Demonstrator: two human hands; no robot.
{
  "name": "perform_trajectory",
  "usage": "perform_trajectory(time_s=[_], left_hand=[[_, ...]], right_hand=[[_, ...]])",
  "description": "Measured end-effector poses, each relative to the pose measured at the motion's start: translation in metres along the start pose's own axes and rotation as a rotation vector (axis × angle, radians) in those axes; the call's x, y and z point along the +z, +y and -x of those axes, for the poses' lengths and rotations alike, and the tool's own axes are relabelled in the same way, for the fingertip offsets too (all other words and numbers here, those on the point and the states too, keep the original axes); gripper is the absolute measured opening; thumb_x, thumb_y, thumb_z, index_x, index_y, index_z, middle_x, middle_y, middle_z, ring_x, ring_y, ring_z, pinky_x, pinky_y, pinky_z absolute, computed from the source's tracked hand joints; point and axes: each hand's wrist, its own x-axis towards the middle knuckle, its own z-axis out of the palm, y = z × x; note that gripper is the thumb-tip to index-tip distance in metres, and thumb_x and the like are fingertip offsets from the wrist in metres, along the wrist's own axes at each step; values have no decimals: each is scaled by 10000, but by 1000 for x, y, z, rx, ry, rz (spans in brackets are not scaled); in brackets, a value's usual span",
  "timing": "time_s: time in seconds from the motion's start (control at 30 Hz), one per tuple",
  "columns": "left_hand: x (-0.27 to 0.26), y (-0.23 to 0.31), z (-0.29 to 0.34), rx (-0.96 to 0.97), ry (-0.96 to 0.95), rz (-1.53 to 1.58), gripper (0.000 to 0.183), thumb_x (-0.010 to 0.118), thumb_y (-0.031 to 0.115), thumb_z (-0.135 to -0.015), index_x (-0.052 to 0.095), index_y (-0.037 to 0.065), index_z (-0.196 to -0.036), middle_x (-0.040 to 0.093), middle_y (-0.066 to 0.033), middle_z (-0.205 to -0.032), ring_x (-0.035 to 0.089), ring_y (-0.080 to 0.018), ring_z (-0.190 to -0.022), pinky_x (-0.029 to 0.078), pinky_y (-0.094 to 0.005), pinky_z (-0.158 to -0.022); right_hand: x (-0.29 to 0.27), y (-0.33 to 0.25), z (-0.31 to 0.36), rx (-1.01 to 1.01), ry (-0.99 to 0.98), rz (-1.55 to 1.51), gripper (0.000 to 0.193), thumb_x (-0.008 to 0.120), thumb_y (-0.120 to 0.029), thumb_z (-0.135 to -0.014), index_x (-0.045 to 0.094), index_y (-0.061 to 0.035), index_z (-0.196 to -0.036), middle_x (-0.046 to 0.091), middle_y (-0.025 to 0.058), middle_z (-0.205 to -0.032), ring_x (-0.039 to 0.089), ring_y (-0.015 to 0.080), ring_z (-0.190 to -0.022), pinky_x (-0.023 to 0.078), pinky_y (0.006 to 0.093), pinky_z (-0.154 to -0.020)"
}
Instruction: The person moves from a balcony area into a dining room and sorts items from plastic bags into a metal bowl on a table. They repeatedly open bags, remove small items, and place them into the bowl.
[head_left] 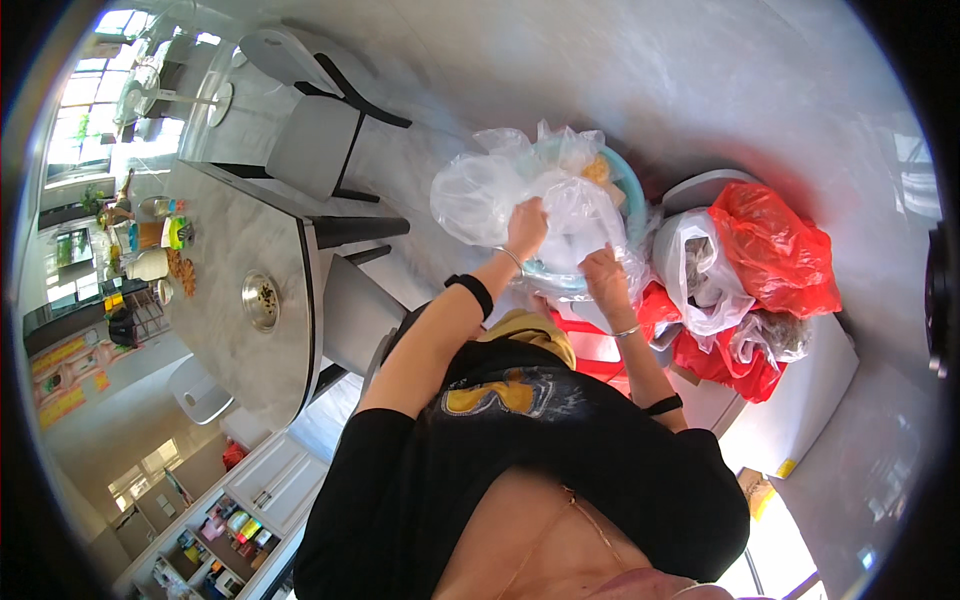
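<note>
A translucent plastic bag (580, 208) lies bunched in a round light-blue basin (634, 193) in front of me. My left hand (527, 230) is closed on the near left part of the bag. With its fingers pinched on the bag's near right edge, my right hand (605, 276) is just above the basin's near rim. Another puffed-out clear bag (478, 195) spills over the basin's left side. Something yellowish (598, 170) shows at the far right inside the basin, partly covered by plastic.
Right of the basin sit a red plastic bag (775, 250) and a white bag (698, 270) with greyish contents. At left stands a marble-look table (235, 350) bearing a metal bowl (262, 302). A grey chair (315, 145) stands beyond it.
</note>
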Motion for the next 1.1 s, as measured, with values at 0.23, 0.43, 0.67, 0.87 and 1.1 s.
perform_trajectory(time_s=[0.23, 0.43, 0.67, 0.87, 1.1], left_hand=[[-40, 6, -45, 207, 251, 212, 184, 605, 146, -787, 649, 9, -902, 616, -186, -726, 615, -310, -664, 466, -364, -600], [-64, 23, -41, 300, 298, 342, 172, 600, 42, -771, 657, 19, -932, 652, -153, -768, 629, -224, -633, 472, -307, -586], [-51, -1, -4, 403, 80, 276, 258, 585, 1, -721, 659, 55, -962, 650, -152, -848, 625, -257, -700, 492, -335, -647], [-9, 6, 54, 624, -240, 138, 139, 576, 20, -703, 610, 55, -833, 604, -119, -829, 597, -300, -742, 474, -381, -638], [-8, 12, 82, 605, -332, 71, 88, 598, 106, -707, 523, 61, -714, 561, -81, -788, 589, -288, -761, 463, -406, -623]], right_hand=[[-29, 3, -23, -49, 27, -21, 75, 568, 21, -669, 563, -30, -722, 546, 84, -736, 559, 252, -777, 378, 446, -995], [-44, -14, -42, -108, -41, -27, 114, 605, 23, -645, 558, -37, -730, 549, 78, -743, 565, 241, -785, 385, 444, -983], [-77, -29, -46, -19, 176, -74, 153, 701, -74, -672, 621, -66, -801, 594, 76, -829, 584, 260, -737, 500, 336, -685], [-71, -19, -68, -15, 125, -101, 224, 712, -160, -693, 615, -53, -864, 593, 79, -932, 558, 276, -894, 462, 366, -782], [-31, -2, -58, 238, -593, 284, 259, 688, -301, -704, 639, -104, -865, 614, 56, -935, 570, 218, -924, 457, 371, -746]])
